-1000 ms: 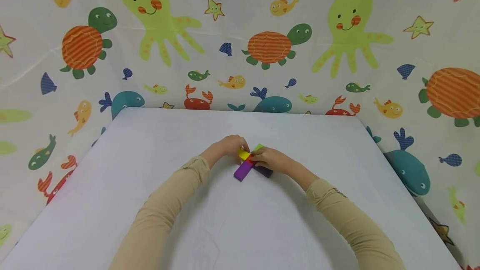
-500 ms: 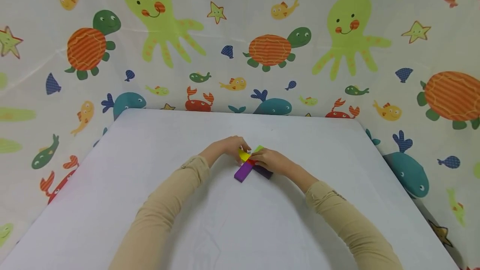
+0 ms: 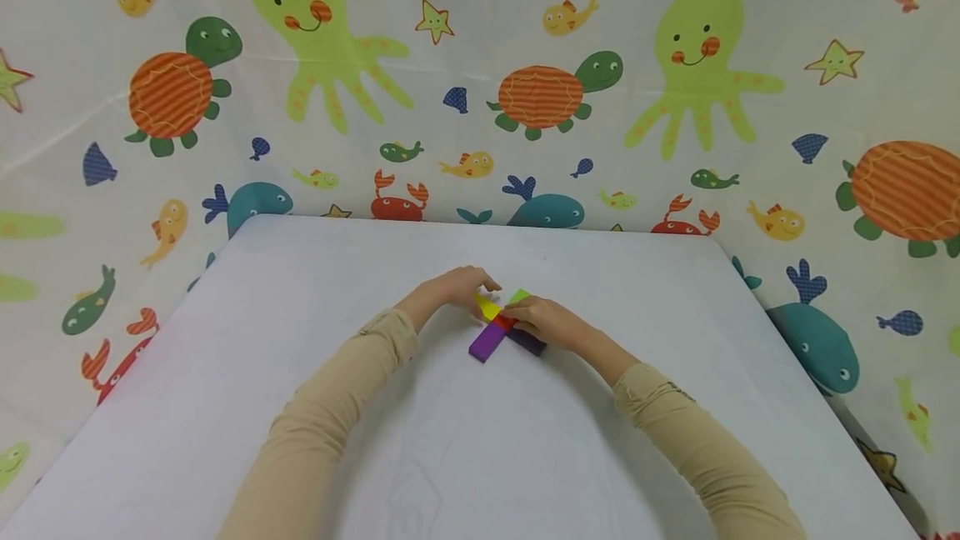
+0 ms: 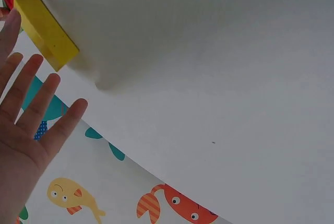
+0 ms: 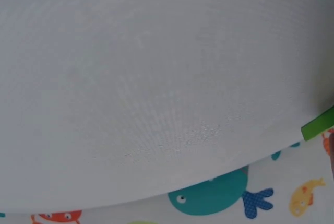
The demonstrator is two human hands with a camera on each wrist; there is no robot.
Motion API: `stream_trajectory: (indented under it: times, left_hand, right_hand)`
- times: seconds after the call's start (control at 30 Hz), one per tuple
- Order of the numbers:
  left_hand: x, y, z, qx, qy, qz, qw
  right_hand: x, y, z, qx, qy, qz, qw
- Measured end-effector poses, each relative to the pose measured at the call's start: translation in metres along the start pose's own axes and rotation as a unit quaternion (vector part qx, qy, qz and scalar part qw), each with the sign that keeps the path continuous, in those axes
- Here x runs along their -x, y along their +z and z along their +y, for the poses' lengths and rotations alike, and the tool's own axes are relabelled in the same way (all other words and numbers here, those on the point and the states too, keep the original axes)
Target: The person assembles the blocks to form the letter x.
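Note:
Several coloured blocks form a cross on the white table in the head view. A red block (image 3: pixel 502 322) is at its centre, and my right hand (image 3: pixel 551 323) has its fingertips and thumb on it. The yellow block (image 3: pixel 489 308) points to the far left, the purple block (image 3: pixel 487 343) to the near left. Toward the near right lies a dark block (image 3: pixel 528 343); a green block (image 3: pixel 519 296) at the far right is partly covered by the right hand. My left hand (image 4: pixel 26 125) has its fingers spread beside the yellow block's outer end.
The white table (image 3: pixel 450 440) stretches around the blocks on all sides. Behind its far edge hangs a curtain (image 3: pixel 465 23) printed with sea animals. Both sleeved forearms reach in from the near side.
The left hand's fingers have loosened and lifted slightly off the yellow block. The right hand and the blocks look about the same.

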State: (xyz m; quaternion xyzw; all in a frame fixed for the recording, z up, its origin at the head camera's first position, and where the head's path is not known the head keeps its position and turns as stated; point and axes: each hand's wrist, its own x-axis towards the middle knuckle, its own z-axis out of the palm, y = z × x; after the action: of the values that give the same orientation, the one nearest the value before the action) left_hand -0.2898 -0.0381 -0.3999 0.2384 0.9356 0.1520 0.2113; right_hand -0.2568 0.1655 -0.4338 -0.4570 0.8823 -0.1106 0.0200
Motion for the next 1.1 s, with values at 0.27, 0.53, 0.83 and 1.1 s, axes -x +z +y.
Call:
stream_trajectory:
  times: [0.27, 0.53, 0.83, 1.1]
  left_hand:
    - [0.012, -0.006, 0.006, 0.002, -0.016, 0.021, 0.9997]
    - [0.031, -0.019, 0.006, -0.035, -0.002, 0.045, 0.9984]
    - [0.073, -0.037, 0.009, -0.073, 0.019, 0.094, 0.9927]
    - [0.128, -0.038, 0.017, -0.094, 0.041, 0.196, 0.9752]
  right_hand:
    - [0.006, -0.01, -0.007, -0.001, -0.016, 0.016, 0.9997]
    - [0.011, -0.028, -0.01, -0.01, 0.005, 0.044, 0.999]
    - [0.03, -0.055, -0.02, 0.028, 0.018, 0.061, 0.9976]
    - [0.064, -0.069, -0.042, 0.054, 0.016, 0.174, 0.9832]
